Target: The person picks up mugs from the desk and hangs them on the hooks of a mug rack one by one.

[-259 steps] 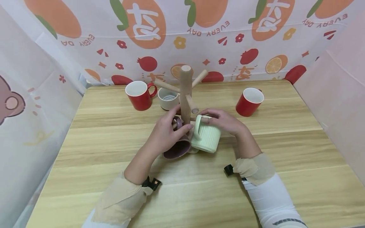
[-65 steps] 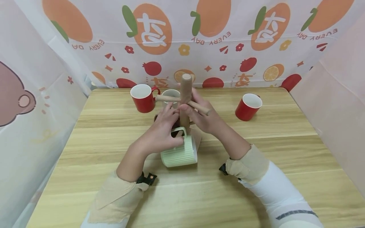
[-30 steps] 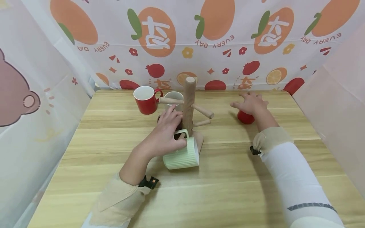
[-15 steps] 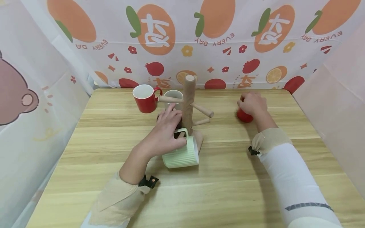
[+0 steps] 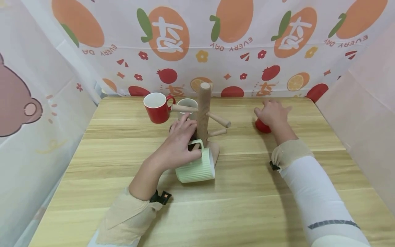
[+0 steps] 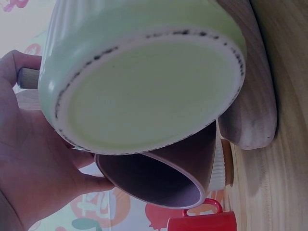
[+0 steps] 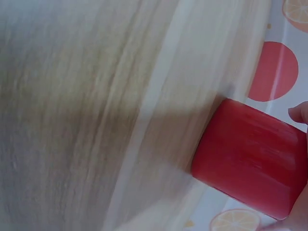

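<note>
A wooden mug tree [image 5: 203, 120] stands mid-table. On a lower peg a pale green ribbed mug [image 5: 197, 171] hangs tilted by its handle. Behind it, a purple mug [image 6: 192, 147] hangs largely hidden in the head view. My left hand [image 5: 177, 147] lies across both, thumb on the green mug near its handle, extended fingers reaching the purple one. Over at the right, my right hand [image 5: 273, 113] is over a red mug [image 5: 262, 126], with thumb and outer finger spread; the mug's top is hidden under the hand. The right wrist view shows the red mug's side.
Behind the tree to the left, another red mug [image 5: 158, 115] stands upright with its handle toward a greyish-white cup [image 5: 187, 101], partly behind a peg. Bare pegs [image 5: 219, 120] stick out to the right. A fruit-print curtain [image 5: 202, 31] closes off the back edge.
My right hand left the tree and reached the right-hand red mug; its fingers curled over it half a second ago and now spread. Earlier, the green mug shifted left with the turned tree.
</note>
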Demonstrator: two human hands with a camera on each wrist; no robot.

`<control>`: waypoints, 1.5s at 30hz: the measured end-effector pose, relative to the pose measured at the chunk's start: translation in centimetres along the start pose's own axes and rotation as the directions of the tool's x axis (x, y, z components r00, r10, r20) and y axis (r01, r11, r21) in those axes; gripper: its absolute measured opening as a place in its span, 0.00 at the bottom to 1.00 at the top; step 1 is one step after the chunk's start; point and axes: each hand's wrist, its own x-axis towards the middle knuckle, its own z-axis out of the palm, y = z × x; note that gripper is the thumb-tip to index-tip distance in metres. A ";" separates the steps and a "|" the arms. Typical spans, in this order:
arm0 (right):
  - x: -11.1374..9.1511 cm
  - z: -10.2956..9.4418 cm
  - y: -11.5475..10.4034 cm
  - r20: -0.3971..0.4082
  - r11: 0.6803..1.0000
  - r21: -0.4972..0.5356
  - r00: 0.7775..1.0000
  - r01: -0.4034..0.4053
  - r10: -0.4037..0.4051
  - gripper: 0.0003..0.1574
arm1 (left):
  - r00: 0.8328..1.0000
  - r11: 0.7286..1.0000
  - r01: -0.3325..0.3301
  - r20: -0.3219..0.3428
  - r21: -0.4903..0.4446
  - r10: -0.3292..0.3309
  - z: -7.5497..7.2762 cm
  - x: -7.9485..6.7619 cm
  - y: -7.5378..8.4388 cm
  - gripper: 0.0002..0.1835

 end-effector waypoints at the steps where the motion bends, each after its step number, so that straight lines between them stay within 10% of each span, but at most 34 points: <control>1: 0.0 0.0 -0.1 0.008 1.000 -0.005 1.000 -0.020 0.020 0.47 | 1.000 1.000 0.004 0.003 -0.001 -0.004 0.0 0.0 0.0 0.33; 13: -0.4 -0.4 -1.0 0.095 0.993 0.009 0.989 -0.116 0.115 0.55 | 1.000 1.000 0.017 0.003 -0.007 -0.017 0.0 0.0 -0.1 0.33; 22: -1.5 0.5 1.1 -0.087 0.990 0.140 0.996 0.002 0.011 0.32 | 1.000 1.000 0.019 0.019 -0.025 -0.018 0.1 0.3 0.1 0.34; 26: -3.3 -0.1 1.0 -0.251 0.909 0.400 0.968 0.119 -0.016 0.34 | 1.000 0.999 0.023 0.000 -0.029 -0.023 -0.1 0.3 0.3 0.37; 31: -7.7 -0.9 -1.0 -0.550 0.606 0.674 0.834 0.423 0.029 0.31 | 0.997 0.999 -0.031 -0.070 0.009 0.031 -1.7 -0.2 0.8 0.37; 38: -14.2 -4.0 -5.3 -0.815 0.250 0.568 0.577 0.784 0.042 0.31 | 0.983 0.983 0.182 0.031 0.022 -0.182 -7.5 -5.6 2.3 0.47; 42: -16.8 -5.9 -6.8 -0.882 0.119 0.468 0.454 0.876 0.126 0.35 | 0.997 0.994 0.009 0.076 -0.106 -0.001 -9.6 -8.0 2.6 0.43; 45: -18.2 -6.8 -7.6 -0.906 0.068 0.394 0.374 0.917 0.200 0.37 | 0.964 0.926 -0.240 0.040 -0.290 0.263 -9.9 -8.4 2.6 0.42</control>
